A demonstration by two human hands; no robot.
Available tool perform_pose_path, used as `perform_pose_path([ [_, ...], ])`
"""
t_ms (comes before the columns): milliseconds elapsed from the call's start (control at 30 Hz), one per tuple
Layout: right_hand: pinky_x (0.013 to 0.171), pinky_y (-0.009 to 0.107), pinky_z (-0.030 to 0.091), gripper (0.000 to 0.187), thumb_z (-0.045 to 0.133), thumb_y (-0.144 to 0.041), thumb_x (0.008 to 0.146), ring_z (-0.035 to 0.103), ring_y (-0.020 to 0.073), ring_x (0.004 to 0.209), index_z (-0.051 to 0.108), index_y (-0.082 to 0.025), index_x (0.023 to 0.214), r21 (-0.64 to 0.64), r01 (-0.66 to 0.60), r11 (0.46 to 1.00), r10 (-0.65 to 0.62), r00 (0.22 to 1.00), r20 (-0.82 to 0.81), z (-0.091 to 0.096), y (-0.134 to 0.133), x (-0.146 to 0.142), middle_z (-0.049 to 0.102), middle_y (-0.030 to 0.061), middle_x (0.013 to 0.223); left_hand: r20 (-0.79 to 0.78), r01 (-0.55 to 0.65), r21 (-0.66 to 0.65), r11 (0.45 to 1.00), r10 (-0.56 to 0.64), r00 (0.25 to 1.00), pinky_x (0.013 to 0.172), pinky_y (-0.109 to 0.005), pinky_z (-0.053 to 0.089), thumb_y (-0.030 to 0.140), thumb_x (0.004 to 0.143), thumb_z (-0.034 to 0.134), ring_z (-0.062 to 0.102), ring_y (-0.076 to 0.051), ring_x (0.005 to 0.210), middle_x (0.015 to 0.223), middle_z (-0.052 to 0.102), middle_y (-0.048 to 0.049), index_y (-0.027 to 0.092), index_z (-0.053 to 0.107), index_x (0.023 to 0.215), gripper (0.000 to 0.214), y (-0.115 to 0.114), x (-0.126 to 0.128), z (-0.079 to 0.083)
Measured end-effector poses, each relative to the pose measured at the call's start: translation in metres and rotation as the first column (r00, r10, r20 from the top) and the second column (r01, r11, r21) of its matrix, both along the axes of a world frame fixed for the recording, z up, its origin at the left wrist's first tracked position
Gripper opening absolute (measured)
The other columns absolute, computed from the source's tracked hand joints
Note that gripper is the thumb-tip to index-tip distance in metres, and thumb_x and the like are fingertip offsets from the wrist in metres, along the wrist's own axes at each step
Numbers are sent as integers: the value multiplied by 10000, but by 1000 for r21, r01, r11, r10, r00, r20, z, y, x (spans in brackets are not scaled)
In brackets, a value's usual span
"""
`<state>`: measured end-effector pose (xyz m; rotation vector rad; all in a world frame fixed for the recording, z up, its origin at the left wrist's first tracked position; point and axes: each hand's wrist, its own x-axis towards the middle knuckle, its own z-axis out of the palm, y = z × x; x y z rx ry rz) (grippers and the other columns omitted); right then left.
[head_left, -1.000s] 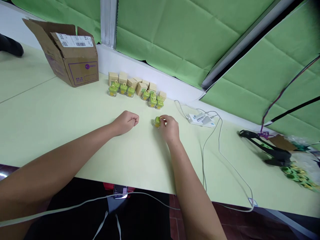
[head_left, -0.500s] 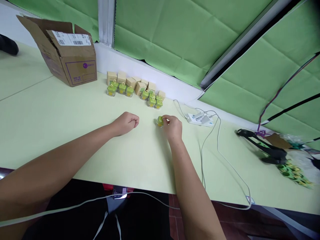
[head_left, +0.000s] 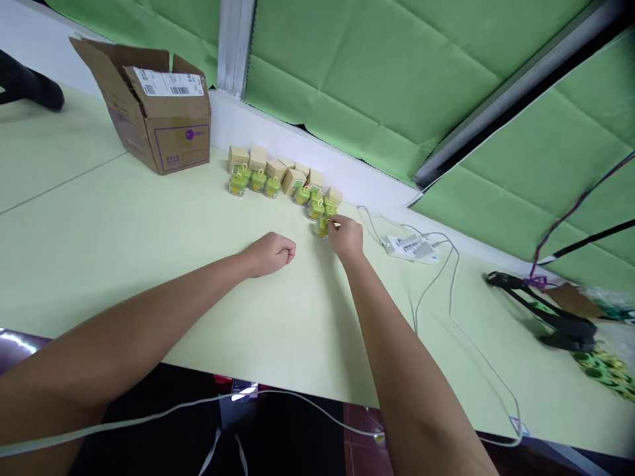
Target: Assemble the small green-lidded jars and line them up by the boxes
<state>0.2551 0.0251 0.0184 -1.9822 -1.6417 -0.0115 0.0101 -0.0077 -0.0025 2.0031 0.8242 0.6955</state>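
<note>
Green-capped jar point(head_left: 322, 228) pinched in the grip of the right hand point(head_left: 346, 238), left hand point(head_left: 270, 254) fisted

Green containers point(head_left: 314, 209) look like glossy plastic, the carton point(head_left: 181, 149) matt cardboard, the tabletop point(head_left: 124, 211) smooth.

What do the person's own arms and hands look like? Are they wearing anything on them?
The left arm and right arm are bare, with no sleeves in view, and the left hand and right hand wear no gloves. No watch or band shows. Lower down, dark clothing with white cords is visible.
</note>
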Motion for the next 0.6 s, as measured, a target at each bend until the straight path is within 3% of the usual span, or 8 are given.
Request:
perform_pose_path([
  [167, 890, 374, 523, 301, 527, -221, 944, 702, 263, 931, 803, -229, 1061, -46, -174, 984, 179, 973, 143, 6, 33, -40, 795, 101, 996, -11, 2, -8, 1000, -2, 1000, 516, -279, 282, 140, 683, 466, 386, -129, 521, 554, 472, 29, 197, 548, 624, 116, 0, 0, 1],
  [400, 900, 421, 509, 304, 539, -196, 940, 660, 329, 1055, 801, -192, 1093, -125, -117, 985, 155, 921, 358, 22, 83, -58, 759, 179, 1035, -22, 4, -49, 999, -5, 1000, 514, -283, 302, 123, 689, 465, 419, -136, 536, 584, 518, 17, 200, 543, 622, 129, 0, 0, 4],
  [600, 905, 415, 493, 296, 559, -187, 928, 656, 316, 1062, 796, -193, 1105, -169, -63, 984, 127, 906, 403, 28, 94, -48, 764, 175, 1059, -40, 10, -55, 998, -12, 999, 522, -287, 309, 120, 683, 465, 440, -144, 551, 605, 542, 8, 201, 546, 627, 128, 1, 0, 6],
])
